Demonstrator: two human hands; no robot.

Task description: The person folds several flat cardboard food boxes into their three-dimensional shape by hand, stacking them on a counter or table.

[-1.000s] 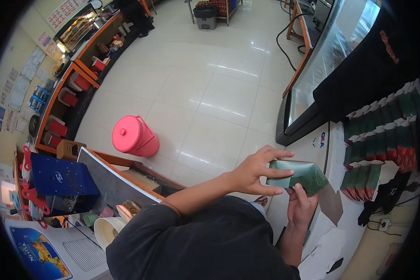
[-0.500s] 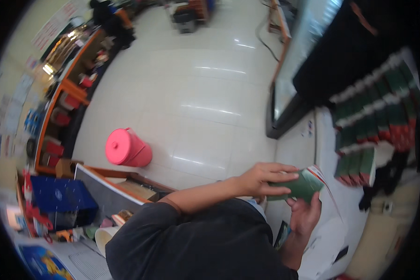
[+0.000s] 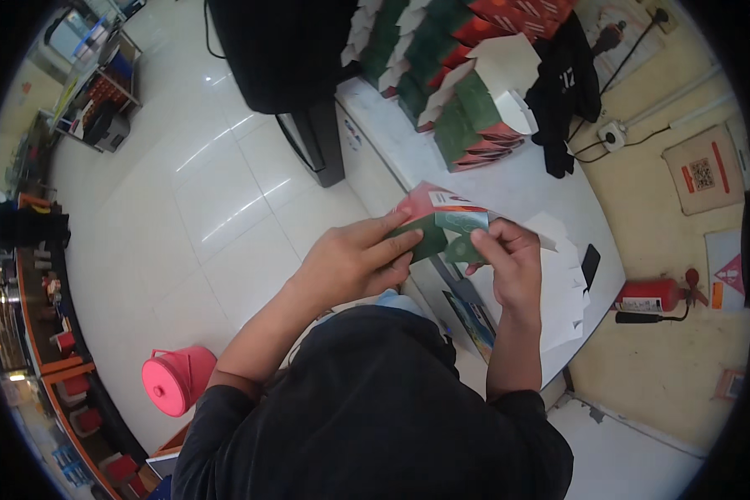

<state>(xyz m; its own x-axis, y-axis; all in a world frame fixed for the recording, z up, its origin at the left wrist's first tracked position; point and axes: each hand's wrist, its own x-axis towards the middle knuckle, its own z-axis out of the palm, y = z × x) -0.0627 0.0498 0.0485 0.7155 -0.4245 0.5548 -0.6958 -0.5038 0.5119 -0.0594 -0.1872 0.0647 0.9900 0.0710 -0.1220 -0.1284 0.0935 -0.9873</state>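
Both hands hold 1 flat green-and-red carton (image 3: 432,223) just above the white surface (image 3: 508,179) — left hand (image 3: 354,262) fingers pressed flat along its panel, right hand (image 3: 508,258) fingers pinching a flap. Thin card, likely light and creasable — best gripped at the folded edges.

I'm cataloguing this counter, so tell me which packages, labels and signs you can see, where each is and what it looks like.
Flat carton: in left hand and right hand, green and red, half folded.
Folded cartons: rows at counter's far end, green, red, white.
White flat sheets: stacked by the right hand.
Square wall label: brown, red marks.
Triangle sign: red on white, beside the fire extinguisher.
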